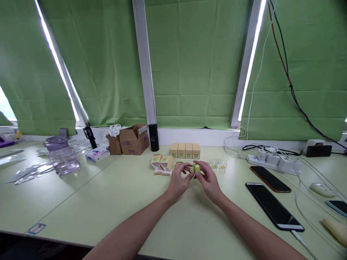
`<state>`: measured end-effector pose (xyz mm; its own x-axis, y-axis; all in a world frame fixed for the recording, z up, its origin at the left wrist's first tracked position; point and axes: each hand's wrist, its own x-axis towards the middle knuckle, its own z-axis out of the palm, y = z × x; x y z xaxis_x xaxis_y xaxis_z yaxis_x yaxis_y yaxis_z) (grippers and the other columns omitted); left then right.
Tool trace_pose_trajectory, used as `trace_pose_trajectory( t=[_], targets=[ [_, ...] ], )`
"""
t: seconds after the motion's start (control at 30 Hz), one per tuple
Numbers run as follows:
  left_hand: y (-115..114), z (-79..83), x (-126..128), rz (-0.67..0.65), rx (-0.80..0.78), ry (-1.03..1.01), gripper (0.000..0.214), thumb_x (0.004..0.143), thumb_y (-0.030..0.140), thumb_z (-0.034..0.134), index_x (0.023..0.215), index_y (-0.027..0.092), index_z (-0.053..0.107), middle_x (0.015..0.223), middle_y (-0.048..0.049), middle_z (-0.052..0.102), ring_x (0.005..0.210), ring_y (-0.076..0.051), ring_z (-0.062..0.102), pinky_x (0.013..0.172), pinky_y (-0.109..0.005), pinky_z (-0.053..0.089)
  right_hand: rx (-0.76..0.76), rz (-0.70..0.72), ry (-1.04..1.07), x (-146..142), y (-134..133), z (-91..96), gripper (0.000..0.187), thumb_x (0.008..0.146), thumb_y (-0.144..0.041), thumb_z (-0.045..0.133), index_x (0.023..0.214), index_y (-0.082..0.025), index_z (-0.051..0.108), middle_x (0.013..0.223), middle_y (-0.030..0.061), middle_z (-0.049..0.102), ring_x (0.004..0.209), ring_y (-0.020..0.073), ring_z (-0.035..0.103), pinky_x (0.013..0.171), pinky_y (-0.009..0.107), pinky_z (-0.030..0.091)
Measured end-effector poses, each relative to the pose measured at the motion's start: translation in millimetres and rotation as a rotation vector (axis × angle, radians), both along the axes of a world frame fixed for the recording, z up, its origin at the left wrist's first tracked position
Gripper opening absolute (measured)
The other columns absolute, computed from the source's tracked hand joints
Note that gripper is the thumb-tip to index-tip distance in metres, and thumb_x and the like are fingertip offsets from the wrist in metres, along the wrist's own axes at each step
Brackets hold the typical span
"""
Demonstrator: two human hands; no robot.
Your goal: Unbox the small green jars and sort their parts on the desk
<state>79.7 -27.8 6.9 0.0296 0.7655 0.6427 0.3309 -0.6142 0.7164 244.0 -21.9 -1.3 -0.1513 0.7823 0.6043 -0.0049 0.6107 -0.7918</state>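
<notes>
Both my hands meet over the middle of the pale green table. My left hand and my right hand pinch a small green object between their fingertips, both hands closed on it. Just behind the hands stands a row of several small beige boxes. Two open beige boxes lie to the left of my left hand. Two small clear containers with yellow contents sit right of my right hand.
A black cylinder and open cardboard boxes stand at the back. A purple-tinted water jug is at left. Phones, a power strip with cables and a white mouse lie at right.
</notes>
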Motion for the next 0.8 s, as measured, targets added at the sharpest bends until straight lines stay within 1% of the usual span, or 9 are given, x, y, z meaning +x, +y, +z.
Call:
trace_pose_trajectory(
  t=[0.07, 0.13, 0.23, 0.33, 0.47, 0.57, 0.67, 0.8],
  targets=[
    [-1.4, 2.1, -2.0, 0.012, 0.0, 0.015, 0.032, 0.085, 0.019, 0.072, 0.116, 0.022, 0.067, 0.108, -0.0077, 0.065, 0.095, -0.02, 0.066, 0.087, -0.039, 0.053, 0.027, -0.036, -0.023, 0.7, 1.5, 0.2, 0.039, 0.096, -0.039, 0.061, 0.134, -0.032, 0.062, 0.128, 0.0096, 0.054, 0.109, 0.0228, 0.062, 0.089, 0.039, 0.061],
    [-2.3, 4.1, -3.8, 0.025, -0.002, 0.026, 0.034, 0.084, 0.016, 0.071, 0.118, 0.022, 0.066, 0.109, -0.0087, 0.065, 0.101, -0.022, 0.065, 0.091, -0.042, 0.052, 0.061, -0.079, -0.04, 1.4, 4.2, -0.8, 0.044, 0.093, -0.035, 0.064, 0.137, -0.033, 0.06, 0.128, 0.009, 0.055, 0.109, 0.0231, 0.063, 0.093, 0.042, 0.06],
    [-2.5, 5.9, -4.8, 0.043, -0.004, 0.039, 0.033, 0.084, 0.016, 0.071, 0.116, 0.022, 0.067, 0.109, -0.0099, 0.067, 0.113, -0.026, 0.058, 0.096, -0.046, 0.05, 0.111, -0.167, -0.07, 2.7, 8.2, -3.3, 0.053, 0.089, -0.028, 0.067, 0.141, -0.032, 0.054, 0.126, 0.0088, 0.06, 0.11, 0.0249, 0.064, 0.098, 0.048, 0.058],
    [-1.2, 5.8, -4.2, 0.035, 0.011, 0.049, 0.035, 0.082, 0.015, 0.073, 0.116, 0.024, 0.068, 0.114, -0.0099, 0.067, 0.12, -0.028, 0.053, 0.1, -0.048, 0.048, 0.173, -0.222, -0.142, 4.4, 9.2, -4.6, 0.056, 0.089, -0.024, 0.065, 0.142, -0.029, 0.05, 0.127, 0.0098, 0.064, 0.114, 0.0271, 0.064, 0.101, 0.053, 0.056],
    [2.0, 3.4, -3.5, 0.033, 0.046, 0.088, 0.045, 0.077, 0.014, 0.079, 0.119, 0.027, 0.067, 0.119, -0.0083, 0.067, 0.124, -0.029, 0.05, 0.103, -0.05, 0.048, 0.3, -0.229, -0.274, 6.5, 5.0, -2.6, 0.054, 0.091, -0.016, 0.057, 0.143, -0.029, 0.049, 0.133, 0.0106, 0.065, 0.123, 0.0295, 0.062, 0.105, 0.055, 0.054],
    [4.0, 2.3, -4.0, 0.032, 0.082, 0.116, 0.046, 0.078, 0.013, 0.08, 0.12, 0.027, 0.067, 0.117, -0.0076, 0.068, 0.122, -0.029, 0.049, 0.104, -0.05, 0.048, 0.384, -0.212, -0.353, 7.2, 1.9, 0.0, 0.057, 0.091, -0.011, 0.052, 0.144, -0.03, 0.049, 0.133, 0.0098, 0.066, 0.123, 0.0295, 0.063, 0.105, 0.056, 0.054],
    [4.4, 2.9, -4.6, 0.024, 0.121, 0.143, 0.044, 0.08, 0.013, 0.078, 0.12, 0.027, 0.067, 0.116, -0.0074, 0.07, 0.121, -0.028, 0.05, 0.104, -0.049, 0.048, 0.435, -0.212, -0.373, 7.5, 2.0, 0.8, 0.058, 0.09, -0.008, 0.05, 0.144, -0.03, 0.049, 0.134, 0.0096, 0.065, 0.126, 0.0292, 0.061, 0.106, 0.055, 0.054],
    [4.0, 4.0, -5.0, 0.042, 0.149, 0.174, 0.043, 0.082, 0.017, 0.078, 0.123, 0.027, 0.067, 0.116, -0.008, 0.071, 0.12, -0.029, 0.051, 0.103, -0.051, 0.049, 0.457, -0.227, -0.353, 8.2, 5.0, -1.2, 0.052, 0.09, -0.009, 0.052, 0.139, -0.029, 0.054, 0.135, 0.0107, 0.063, 0.132, 0.0304, 0.057, 0.108, 0.056, 0.053]
  ],
)
